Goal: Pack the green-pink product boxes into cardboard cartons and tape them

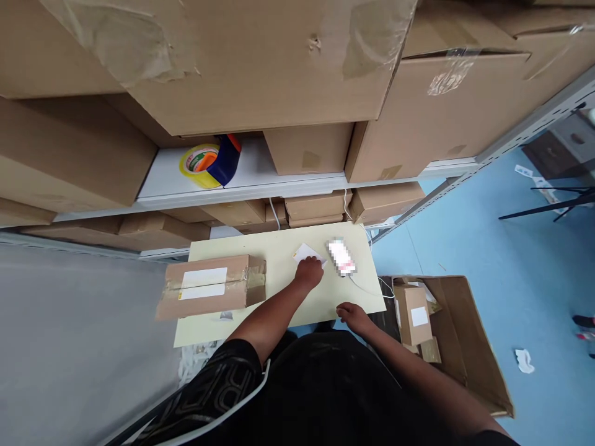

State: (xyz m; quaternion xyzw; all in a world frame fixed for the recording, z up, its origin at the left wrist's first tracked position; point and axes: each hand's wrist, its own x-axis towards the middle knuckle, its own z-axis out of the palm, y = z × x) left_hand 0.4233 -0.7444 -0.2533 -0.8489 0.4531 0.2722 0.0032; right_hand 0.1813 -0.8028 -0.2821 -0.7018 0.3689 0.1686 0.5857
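Observation:
My left hand [309,272] rests on the small pale table [279,303], its fingers curled over the near edge of a white card or label [307,253]. My right hand [354,316] sits at the table's near right edge, fingers bent down on the edge, holding nothing that shows. A taped cardboard parcel [211,286] with a white label lies on the table's left part. A phone [341,257] with a white cable lies just right of the card.
Metal shelving [288,186] behind the table carries big cardboard boxes and a tape dispenser [209,164] with yellow tape. An open carton [460,334] holding small parcels lies on the blue floor at right. Crumpled paper [525,360] lies farther right.

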